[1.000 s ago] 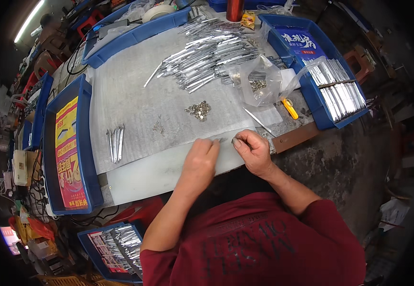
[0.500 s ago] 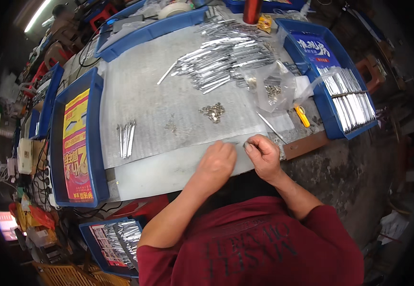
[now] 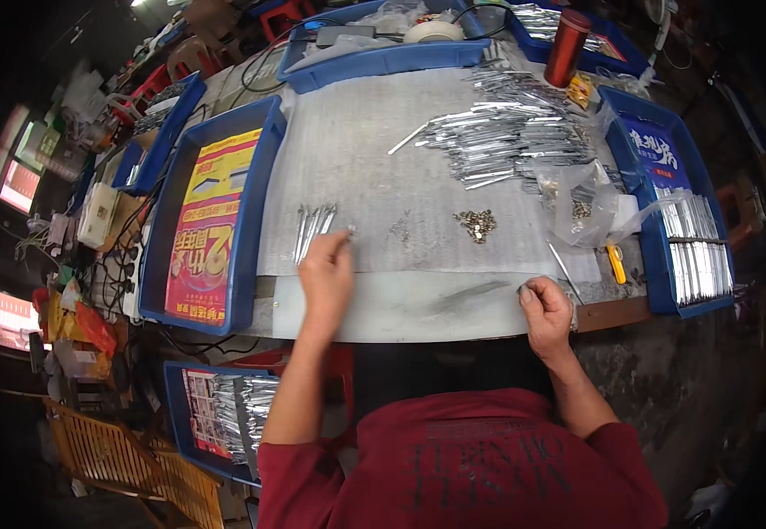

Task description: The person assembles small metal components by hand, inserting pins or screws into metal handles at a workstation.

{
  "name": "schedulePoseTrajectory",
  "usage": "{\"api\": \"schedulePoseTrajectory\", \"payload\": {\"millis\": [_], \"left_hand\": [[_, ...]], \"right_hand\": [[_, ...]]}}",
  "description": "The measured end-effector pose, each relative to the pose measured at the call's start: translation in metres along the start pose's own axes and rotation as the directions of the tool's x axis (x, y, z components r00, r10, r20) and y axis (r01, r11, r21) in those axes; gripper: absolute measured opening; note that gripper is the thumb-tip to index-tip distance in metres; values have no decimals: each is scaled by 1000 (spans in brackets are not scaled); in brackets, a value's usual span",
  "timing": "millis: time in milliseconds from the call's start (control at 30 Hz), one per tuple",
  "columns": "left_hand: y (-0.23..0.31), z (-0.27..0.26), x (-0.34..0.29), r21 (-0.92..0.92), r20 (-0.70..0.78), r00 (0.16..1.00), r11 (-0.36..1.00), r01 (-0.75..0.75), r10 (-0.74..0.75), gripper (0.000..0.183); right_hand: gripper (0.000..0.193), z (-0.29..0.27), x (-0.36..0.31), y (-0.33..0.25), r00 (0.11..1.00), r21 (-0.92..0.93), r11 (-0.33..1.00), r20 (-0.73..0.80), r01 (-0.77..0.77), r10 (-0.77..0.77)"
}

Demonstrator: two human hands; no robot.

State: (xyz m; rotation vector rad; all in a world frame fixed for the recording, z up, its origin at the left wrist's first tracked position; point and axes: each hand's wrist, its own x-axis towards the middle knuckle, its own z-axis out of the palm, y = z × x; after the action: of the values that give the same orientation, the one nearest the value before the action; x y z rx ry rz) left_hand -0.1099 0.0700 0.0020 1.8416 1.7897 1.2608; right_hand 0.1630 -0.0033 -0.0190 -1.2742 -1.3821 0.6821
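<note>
My left hand (image 3: 326, 275) is over the left part of the grey sheet, just beside a small row of thin silvery metal rods (image 3: 309, 231). Its thumb and fingers are pinched together, with a tiny bright spot at the tips that I cannot identify. My right hand (image 3: 547, 314) is closed by the front edge, over the right end of the pale board (image 3: 400, 304); whatever its fingers hold is hidden. Between the hands, farther back, lie a little heap of brassy small parts (image 3: 476, 226) and a sparser scatter of tiny silvery pieces (image 3: 401, 227).
A big pile of metal rods (image 3: 515, 132) covers the back right. Blue trays stand left (image 3: 255, 189), right (image 3: 616, 132) and back (image 3: 383, 63). On the right are a clear plastic bag (image 3: 568, 207), a yellow cutter (image 3: 616, 264) and a red flask (image 3: 568, 48).
My left hand has moved away from my right, leftward to the rod row. My right hand stays closed by the front edge. The whole view has shifted.
</note>
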Motion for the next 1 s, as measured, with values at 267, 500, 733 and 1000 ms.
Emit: {"api": "schedulePoseTrajectory", "payload": {"millis": [267, 500, 733, 1000], "left_hand": [[-59, -27, 41, 302, -161, 983, 953, -34, 87, 14], [-57, -21, 54, 275, -108, 990, 960, -54, 86, 13], [-37, 0, 76, 207, -22, 989, 968, -140, 148, 12], [-22, 73, 125, 152, 155, 952, 945, -288, 265, 14]], "right_hand": [[11, 4, 2, -7, 999, -59, 997, 22, 45, -44], [10, 2, 4, -11, 997, -120, 990, 20, 73, -71], [7, 0, 5, -13, 994, -131, 987, 60, 96, -89], [8, 0, 7, -17, 989, -159, 978, 83, 132, -120]]}}
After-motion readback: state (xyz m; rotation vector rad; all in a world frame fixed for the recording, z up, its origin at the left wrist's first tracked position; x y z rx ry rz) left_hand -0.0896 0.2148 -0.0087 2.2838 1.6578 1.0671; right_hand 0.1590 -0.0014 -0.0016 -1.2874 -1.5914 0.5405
